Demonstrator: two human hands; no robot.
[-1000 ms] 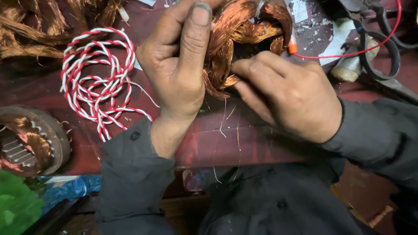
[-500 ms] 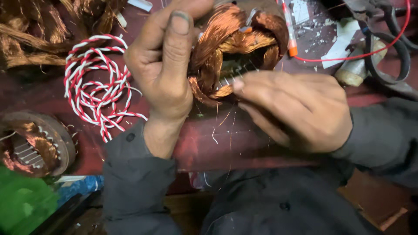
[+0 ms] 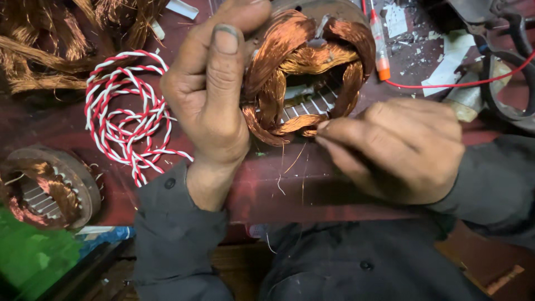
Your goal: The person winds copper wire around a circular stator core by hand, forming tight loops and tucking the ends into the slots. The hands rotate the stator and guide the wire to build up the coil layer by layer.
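Observation:
A motor stator (image 3: 312, 72) wound with shiny copper wire coils lies on the dark red bench top (image 3: 312, 184). My left hand (image 3: 214, 89) grips the stator's left side, thumb pointing up along it. My right hand (image 3: 395, 147) is closed at the stator's lower right edge, fingertips pinching thin copper strands of the winding. Loose fine copper strands hang over the bench just below the stator. Dark grey sleeves cover both my forearms.
A tangle of red and white twisted wire (image 3: 125, 111) lies left of my left hand. A second stator (image 3: 47, 187) sits at the far left edge. Scrap copper bundles (image 3: 50, 39) fill the top left. A red lead (image 3: 451, 83), a pen-like tool (image 3: 379, 44) and scissors handles (image 3: 510, 72) lie at the top right.
The view has shifted so the stator shows more fully. My right hand has slid down and right to the winding's lower edge. My left hand keeps its grip.

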